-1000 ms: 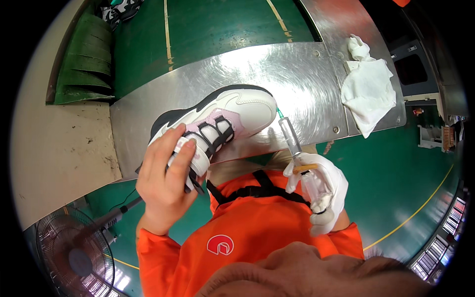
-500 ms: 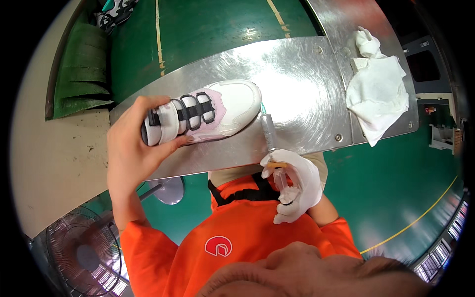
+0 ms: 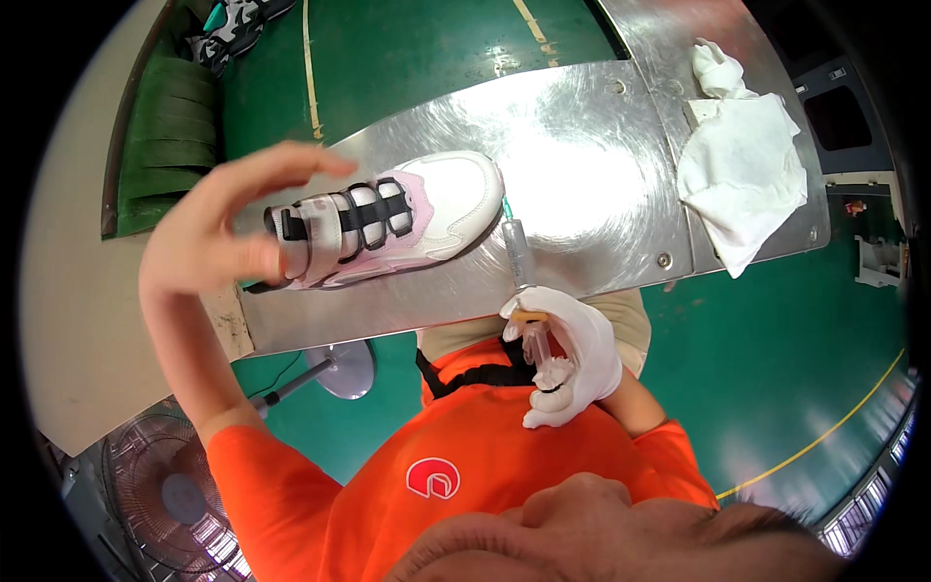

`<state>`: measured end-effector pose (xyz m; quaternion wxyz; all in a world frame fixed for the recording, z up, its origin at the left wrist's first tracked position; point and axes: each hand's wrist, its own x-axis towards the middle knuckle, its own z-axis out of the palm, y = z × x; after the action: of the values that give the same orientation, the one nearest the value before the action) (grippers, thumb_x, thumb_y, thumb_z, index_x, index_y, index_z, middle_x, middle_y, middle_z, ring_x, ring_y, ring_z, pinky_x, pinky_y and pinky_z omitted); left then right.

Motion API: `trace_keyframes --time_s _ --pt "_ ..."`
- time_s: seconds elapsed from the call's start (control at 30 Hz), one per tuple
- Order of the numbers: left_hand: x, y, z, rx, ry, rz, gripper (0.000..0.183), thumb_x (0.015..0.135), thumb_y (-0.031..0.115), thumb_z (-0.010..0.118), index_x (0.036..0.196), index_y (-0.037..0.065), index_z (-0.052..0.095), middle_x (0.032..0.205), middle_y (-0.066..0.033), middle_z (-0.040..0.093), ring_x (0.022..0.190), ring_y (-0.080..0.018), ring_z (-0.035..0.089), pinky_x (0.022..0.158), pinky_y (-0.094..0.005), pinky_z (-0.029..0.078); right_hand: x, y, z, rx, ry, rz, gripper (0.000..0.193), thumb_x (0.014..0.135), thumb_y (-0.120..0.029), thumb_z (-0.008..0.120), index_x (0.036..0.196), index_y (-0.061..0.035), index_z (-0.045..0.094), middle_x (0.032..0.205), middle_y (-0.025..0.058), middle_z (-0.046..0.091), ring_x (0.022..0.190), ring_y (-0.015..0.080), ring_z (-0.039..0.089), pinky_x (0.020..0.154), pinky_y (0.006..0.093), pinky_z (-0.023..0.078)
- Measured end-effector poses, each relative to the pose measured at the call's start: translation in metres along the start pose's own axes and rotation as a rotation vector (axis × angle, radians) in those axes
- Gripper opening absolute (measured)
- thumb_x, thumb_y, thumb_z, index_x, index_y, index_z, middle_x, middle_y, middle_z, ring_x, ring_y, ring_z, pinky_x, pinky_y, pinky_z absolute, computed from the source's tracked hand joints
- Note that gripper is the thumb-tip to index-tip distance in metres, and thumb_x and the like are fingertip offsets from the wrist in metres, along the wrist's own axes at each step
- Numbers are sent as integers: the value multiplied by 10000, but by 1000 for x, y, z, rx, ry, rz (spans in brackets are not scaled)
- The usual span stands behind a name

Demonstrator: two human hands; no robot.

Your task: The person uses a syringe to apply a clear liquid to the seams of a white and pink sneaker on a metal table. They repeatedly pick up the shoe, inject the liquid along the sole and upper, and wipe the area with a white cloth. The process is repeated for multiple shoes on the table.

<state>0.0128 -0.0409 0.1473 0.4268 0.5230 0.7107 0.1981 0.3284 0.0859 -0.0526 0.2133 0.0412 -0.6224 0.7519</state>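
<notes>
Our L hand (image 3: 206,238) is spread wide, prob. gripping nothing; our R hand (image 3: 580,354) curls round syringe (image 3: 517,254). Unsteadied, shoe (image 3: 390,215) by bench's (image 3: 572,184) near edge could skid if tip (image 3: 507,209) pushes.

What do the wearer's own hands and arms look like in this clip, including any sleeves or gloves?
The left hand is bare, with no glove visible. The right hand wears a white glove. Both arms have plain bright orange sleeves that leave much of the forearms uncovered. No cables show on them.
</notes>
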Motion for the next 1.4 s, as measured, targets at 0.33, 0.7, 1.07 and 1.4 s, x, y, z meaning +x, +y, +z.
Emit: trace_keyframes --time_s 0.33,0.7,1.07,1.4 --pt "153 -9 29 225 -478 24 491 950 420 657 1272 51 633 1202 -84 673 1092 -180 609 959 -348 486 -10 6 4 195 78 43 979 546 -110 843 1408 63 411 781 6 544 695 130 529 862 325 514" --pt "74 31 24 -12 21 222 404 796 245 785 1117 21 682 1088 -51 645 999 -157 607 892 -279 474 28 -73 -39 504 -148 78 1280 422 -276 971 1446 138 323 1212 166 559 1029 235 609 940 334 476" --pt "20 -43 53 -720 805 662 493 880 200 778 1269 -44 600 1134 -82 671 1024 -154 624 914 -285 483 144 -134 -25 371 -312 196 1151 552 -296 871 1487 85 318 1297 226 551 1007 279 629 862 370 523" --pt "32 -110 71 -1061 1098 513 427 985 196 652 1307 -69 557 1181 -103 665 1055 -156 637 936 -281 491 166 -63 -30 388 -343 258 1147 599 -360 844 1505 86 300 1265 233 597 919 266 653 801 362 547"
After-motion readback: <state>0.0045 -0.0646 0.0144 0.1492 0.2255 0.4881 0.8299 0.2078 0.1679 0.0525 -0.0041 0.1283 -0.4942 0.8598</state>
